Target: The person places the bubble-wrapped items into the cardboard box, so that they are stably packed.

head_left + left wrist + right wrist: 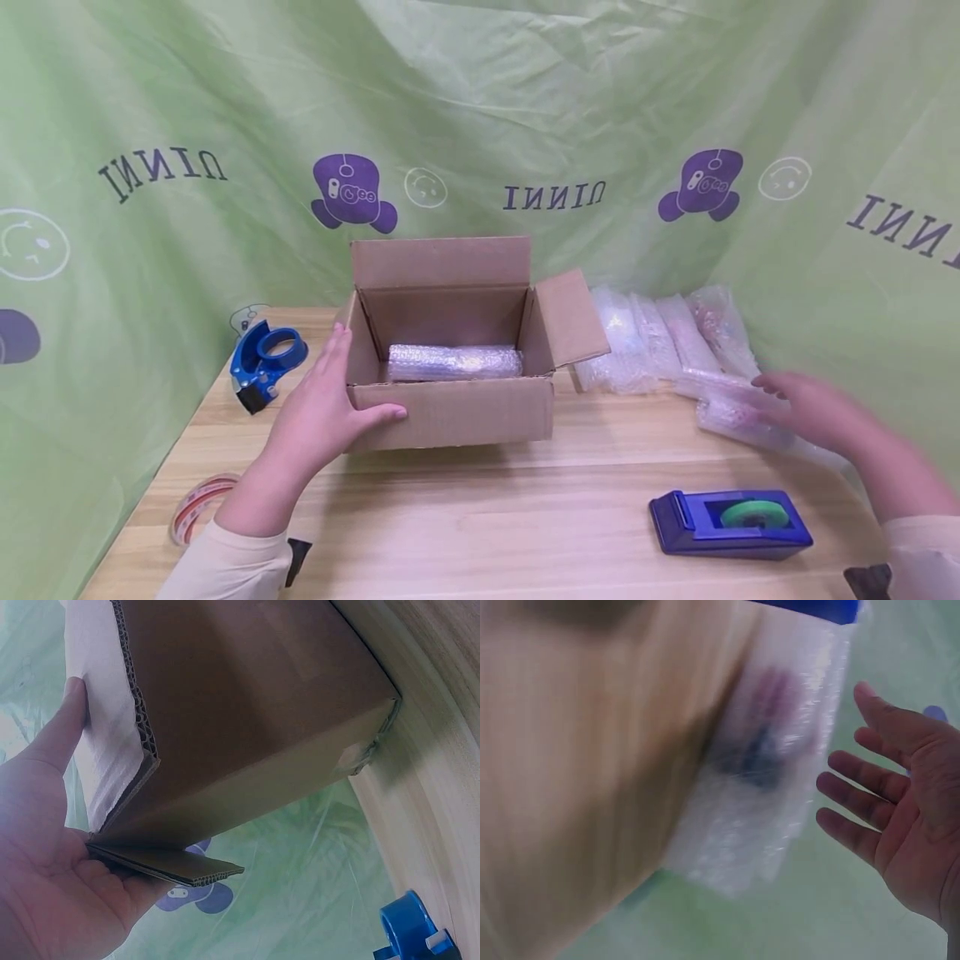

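A brown cardboard box (457,414) stands with its top flaps spread, and a bubble-wrapped package (454,362) lies inside it. My left hand (318,408) holds the box at its front left corner, thumb over the front flap and fingers along the left side. In the left wrist view, the thumb presses a folded flap (112,761), while the other fingers are partly hidden behind a smaller flap. My right hand (813,412) hovers by a bubble-wrapped package (738,421) at the right. In the right wrist view, its fingers are spread and hold nothing beside a blurred package (757,765).
Several more bubble-wrapped packages (663,337) lie behind, right of the box. A blue tape dispenser (731,525) with green tape sits front right. On the left are a blue hand-held tape cutter (255,367) and a tape roll (198,504). A green curtain (480,108) hangs behind.
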`<state>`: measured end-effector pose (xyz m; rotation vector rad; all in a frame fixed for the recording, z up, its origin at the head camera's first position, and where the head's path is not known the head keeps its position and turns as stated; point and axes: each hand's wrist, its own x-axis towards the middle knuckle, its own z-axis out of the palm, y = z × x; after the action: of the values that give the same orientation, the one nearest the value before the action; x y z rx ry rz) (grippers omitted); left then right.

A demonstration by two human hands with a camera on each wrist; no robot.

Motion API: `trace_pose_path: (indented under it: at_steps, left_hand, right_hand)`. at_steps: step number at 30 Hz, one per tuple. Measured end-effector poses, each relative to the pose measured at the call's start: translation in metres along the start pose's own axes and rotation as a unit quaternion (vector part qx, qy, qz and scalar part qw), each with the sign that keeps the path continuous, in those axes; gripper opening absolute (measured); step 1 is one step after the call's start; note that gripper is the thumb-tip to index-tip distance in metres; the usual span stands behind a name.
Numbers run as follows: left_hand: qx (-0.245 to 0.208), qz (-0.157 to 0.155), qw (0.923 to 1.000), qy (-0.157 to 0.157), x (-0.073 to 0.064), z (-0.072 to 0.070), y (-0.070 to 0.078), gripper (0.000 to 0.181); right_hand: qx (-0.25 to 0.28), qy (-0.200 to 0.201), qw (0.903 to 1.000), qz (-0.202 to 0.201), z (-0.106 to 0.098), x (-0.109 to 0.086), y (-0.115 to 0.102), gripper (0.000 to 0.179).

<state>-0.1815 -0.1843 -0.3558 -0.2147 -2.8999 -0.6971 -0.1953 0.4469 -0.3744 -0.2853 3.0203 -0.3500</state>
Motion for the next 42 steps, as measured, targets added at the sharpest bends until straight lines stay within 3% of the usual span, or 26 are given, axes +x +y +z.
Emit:
trace_pose_path:
  at_steps: [5,12,21,32,36,42]
  left_hand:
    - [0.000,-0.001,1.0000,0.000,0.000,0.000,0.000,0.135]
    - [0.000,-0.003,1.0000,-0.004,0.000,-0.002,0.002,0.135]
    - [-0.006,-0.007,1.0000,-0.003,-0.001,-0.001,0.003,0.136]
    - [0.002,-0.007,1.0000,0.000,0.000,-0.001,0.001,0.136]
    - [0.001,-0.005,1.0000,0.001,0.000,-0.001,0.001,0.136]
    - [-0.002,-0.007,1.0000,-0.004,0.000,-0.001,0.001,0.137]
  right_hand:
    - [-0.001,-0.009,0.9999,0.008,0.012,-0.005,0.005,0.062]
    - [0.002,-0.011,0.9996,-0.026,0.031,-0.002,0.016,0.058]
    - [-0.012,-0.009,0.9995,-0.029,0.033,-0.004,0.021,0.061]
    - [0.011,-0.008,0.9991,-0.040,-0.007,0.001,0.005,0.053]
    - [0.011,0.021,0.9987,-0.046,-0.028,0.004,-0.011,0.054]
    - [-0.016,0.075,0.9933,-0.087,-0.052,0.013,-0.043,0.048]
